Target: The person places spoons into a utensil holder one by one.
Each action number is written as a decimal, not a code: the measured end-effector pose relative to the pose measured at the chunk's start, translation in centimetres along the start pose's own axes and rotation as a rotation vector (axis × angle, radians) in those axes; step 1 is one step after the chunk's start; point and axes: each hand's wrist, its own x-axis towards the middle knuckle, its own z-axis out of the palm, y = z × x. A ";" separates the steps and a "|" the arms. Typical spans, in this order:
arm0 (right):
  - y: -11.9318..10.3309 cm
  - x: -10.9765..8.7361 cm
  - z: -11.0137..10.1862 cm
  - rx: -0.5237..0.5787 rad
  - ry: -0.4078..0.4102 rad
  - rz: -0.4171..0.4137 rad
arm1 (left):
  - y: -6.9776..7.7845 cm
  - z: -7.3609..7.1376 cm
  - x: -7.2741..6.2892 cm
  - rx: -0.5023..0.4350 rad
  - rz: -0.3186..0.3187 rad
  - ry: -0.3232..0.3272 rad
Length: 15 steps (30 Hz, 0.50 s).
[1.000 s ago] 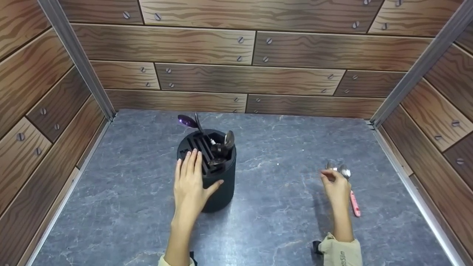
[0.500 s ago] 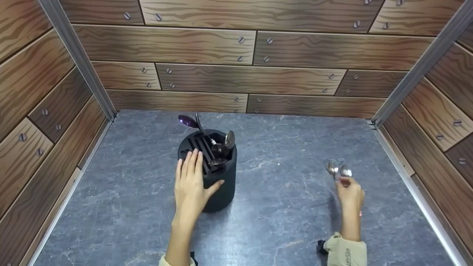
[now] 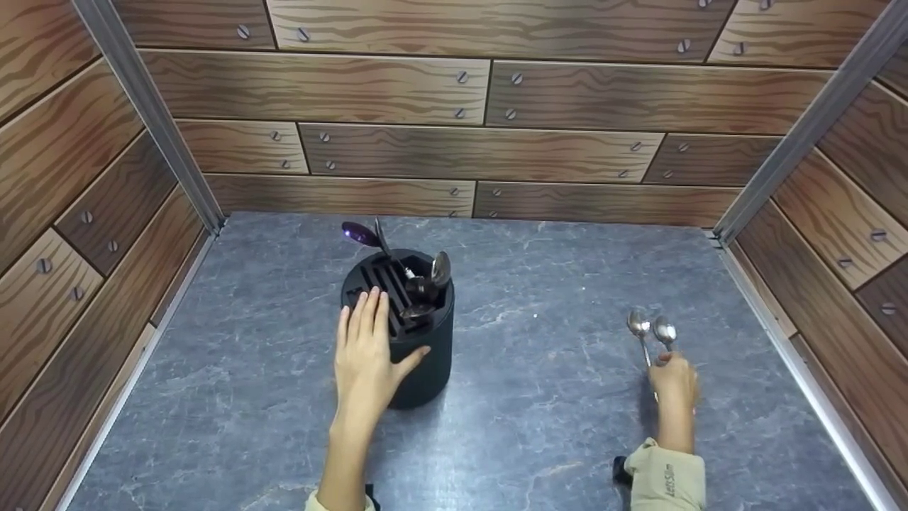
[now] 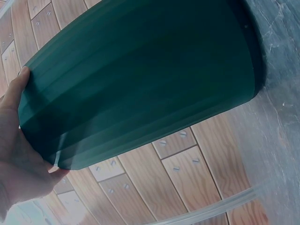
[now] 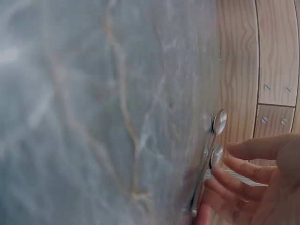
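Note:
My left hand (image 3: pixel 365 365) rests with long, straight fingers on the slotted top of a dark cylindrical utensil holder (image 3: pixel 425 372), thumb spread along its near side. In the left wrist view the same holder (image 4: pixel 140 79) looks dark green, with the hand at its top end. Two metal spoons lie side by side on the table: a left spoon (image 3: pixel 638 323) and a right spoon (image 3: pixel 665 330). Over their handles is my right hand (image 3: pixel 674 383). In the right wrist view its fingers (image 5: pixel 246 187) are loosely bent beside the spoons, thumb apart; most of the right spoon's handle is hidden.
A purple spoon (image 3: pixel 360 233) and several metal utensils, one a spoon (image 3: pixel 441 268), stick up from the holder. Wood-patterned walls (image 3: pixel 397 92) enclose the grey marbled table (image 3: pixel 539 397) at the back and both sides.
My right hand has moved right and a little nearer, from above the spoons onto their handles, uncovering the bowls and hiding the pink handle. The left hand and holder have stayed put.

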 end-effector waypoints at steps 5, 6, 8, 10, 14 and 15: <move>0.3 0.3 -0.2 -0.032 -0.046 0.013 | 0.0 0.0 0.0 0.010 0.001 -0.003; 0.3 0.4 -0.2 -0.037 -0.050 0.013 | 0.0 0.0 0.0 0.010 0.002 -0.001; 0.3 0.5 -0.2 -0.049 -0.062 0.015 | 0.0 -0.1 0.0 0.014 0.006 0.005; 0.3 0.7 -0.2 -0.063 -0.079 0.019 | 0.0 0.0 0.0 0.015 0.008 0.011; 0.2 1.0 -0.1 -0.083 -0.115 0.024 | 0.0 -0.1 0.0 0.002 0.008 0.015; 0.2 1.0 -0.1 -0.085 -0.120 0.025 | 0.0 0.0 0.0 0.000 0.007 0.014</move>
